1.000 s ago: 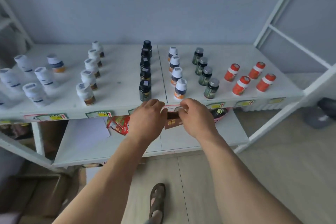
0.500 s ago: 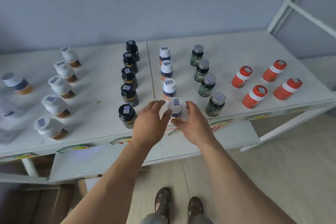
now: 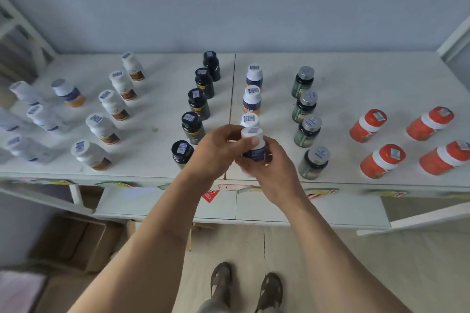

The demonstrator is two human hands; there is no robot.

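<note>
Bottle (image 3: pixel 255 151) was gripped by the right hand (image 3: pixel 270 169), left hand (image 3: pixel 216 152) pinching its cap (image 3: pixel 252 134), seemingly for inspection.

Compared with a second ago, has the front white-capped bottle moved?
Yes. The white-capped bottle has risen off the shelf; left hand and right hand hold it over the next bottle in its row.

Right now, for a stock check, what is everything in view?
held bottle: one, white cap, blue label, in both hands
similar bottles: three, white-capped, column behind it
black bottles: five, column to its left
green bottles: four, silver-capped, column to its right
red bottles: four, far right
brown-labelled bottles: five, white, left column
blue-labelled bottles: several, white, far left
shelf: one, white, under them
left hand: one, grips the cap
right hand: one, holds the body
</note>
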